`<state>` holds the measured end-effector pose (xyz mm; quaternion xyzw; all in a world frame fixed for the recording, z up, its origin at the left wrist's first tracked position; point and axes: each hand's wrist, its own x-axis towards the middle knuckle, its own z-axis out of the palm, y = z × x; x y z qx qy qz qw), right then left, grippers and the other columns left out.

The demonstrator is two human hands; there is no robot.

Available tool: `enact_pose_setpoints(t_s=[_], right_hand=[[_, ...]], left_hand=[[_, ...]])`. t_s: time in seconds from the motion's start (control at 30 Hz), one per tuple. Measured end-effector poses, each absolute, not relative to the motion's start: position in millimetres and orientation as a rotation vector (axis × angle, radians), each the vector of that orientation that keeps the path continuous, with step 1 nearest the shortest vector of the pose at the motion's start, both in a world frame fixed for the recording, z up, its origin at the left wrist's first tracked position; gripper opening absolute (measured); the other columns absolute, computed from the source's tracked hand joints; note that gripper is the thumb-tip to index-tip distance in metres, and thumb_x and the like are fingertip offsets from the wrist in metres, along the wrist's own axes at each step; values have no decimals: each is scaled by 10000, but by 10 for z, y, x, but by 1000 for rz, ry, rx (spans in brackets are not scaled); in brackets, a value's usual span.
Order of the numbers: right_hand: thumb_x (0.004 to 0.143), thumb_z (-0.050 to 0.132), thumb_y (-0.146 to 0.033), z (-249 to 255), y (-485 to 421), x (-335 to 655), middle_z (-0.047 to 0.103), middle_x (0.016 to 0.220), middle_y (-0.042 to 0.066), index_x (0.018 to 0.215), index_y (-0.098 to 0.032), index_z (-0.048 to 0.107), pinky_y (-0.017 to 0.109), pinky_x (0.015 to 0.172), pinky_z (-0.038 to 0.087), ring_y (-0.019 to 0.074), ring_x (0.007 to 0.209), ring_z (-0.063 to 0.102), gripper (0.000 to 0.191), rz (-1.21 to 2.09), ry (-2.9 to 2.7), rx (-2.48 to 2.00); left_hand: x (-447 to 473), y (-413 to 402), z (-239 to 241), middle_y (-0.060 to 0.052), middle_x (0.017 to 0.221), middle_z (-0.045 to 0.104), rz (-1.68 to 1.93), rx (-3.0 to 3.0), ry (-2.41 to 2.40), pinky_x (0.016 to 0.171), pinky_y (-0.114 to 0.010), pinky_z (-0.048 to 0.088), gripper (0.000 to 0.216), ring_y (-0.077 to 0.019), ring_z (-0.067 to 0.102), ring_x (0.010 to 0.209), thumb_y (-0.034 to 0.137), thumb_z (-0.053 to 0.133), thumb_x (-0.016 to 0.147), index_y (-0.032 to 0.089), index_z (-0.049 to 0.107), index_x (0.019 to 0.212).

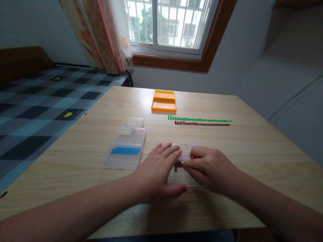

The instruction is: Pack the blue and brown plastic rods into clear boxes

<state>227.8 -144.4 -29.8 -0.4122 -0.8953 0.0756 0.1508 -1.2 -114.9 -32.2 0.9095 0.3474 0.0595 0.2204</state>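
A clear plastic case [186,145] lies unfolded on the table in front of me, with several small brown tiles [178,164] in the left corner of its near half. My left hand [161,171] rests along the case's left side, fingers stretched out and thumb apart, holding nothing. From the right, my right hand [205,168] reaches into the near half. Its thumb and index finger pinch at the edge of the brown tiles. The fingers mostly hide the tile between them.
Farther back run a row of green tiles [186,118] and a row of brown tiles [194,124]. An orange tray [164,110] stands behind them. To the left lie an unfolded clear case [121,163] with blue pieces [126,150] and a smaller clear case [137,121].
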Motion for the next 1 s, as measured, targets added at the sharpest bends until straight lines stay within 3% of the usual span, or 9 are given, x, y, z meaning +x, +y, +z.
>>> enact_pose_setpoints(t_s=[0.3,0.53,0.63,0.77,1.0], right_hand=[[980,549,-214,-297,-1446,2287,582,779,23,815,-218,747,293,642,347,153,710,521,258,209,-2581,-1193],[976,565,-206,-288,-1458,2291,585,739,21,782,-213,746,298,625,354,152,679,527,265,192,-2534,-1153],[993,572,-204,-276,-1459,2301,626,738,30,872,-191,765,292,624,395,153,676,557,229,162,-2352,-1051],[972,617,-168,-254,-1360,2347,666,782,48,1004,-174,763,312,682,463,179,741,593,150,13,-2137,-965],[979,625,-255,-216,-776,2503,697,937,101,997,-203,807,425,854,485,251,926,599,191,-259,-2152,-1026]], left_hand=[[-38,-1142,-357,-164,1644,392,214,2510,931,1273,-581,176,908,-378,292,1549,595,776,793,185,458,1539],[-14,-1147,-305,-161,1648,383,121,2524,982,1280,-576,176,948,-378,282,1554,587,794,777,144,456,1544],[-12,-1150,-303,-157,1645,390,140,2527,982,1276,-582,186,946,-383,298,1546,593,793,773,154,461,1542],[-10,-1149,-303,-159,1646,388,139,2525,982,1272,-598,185,954,-392,295,1546,600,786,774,158,452,1550],[4,-1163,-239,-153,1662,355,60,2505,1011,1287,-579,152,963,-380,256,1562,569,787,783,120,440,1561]])
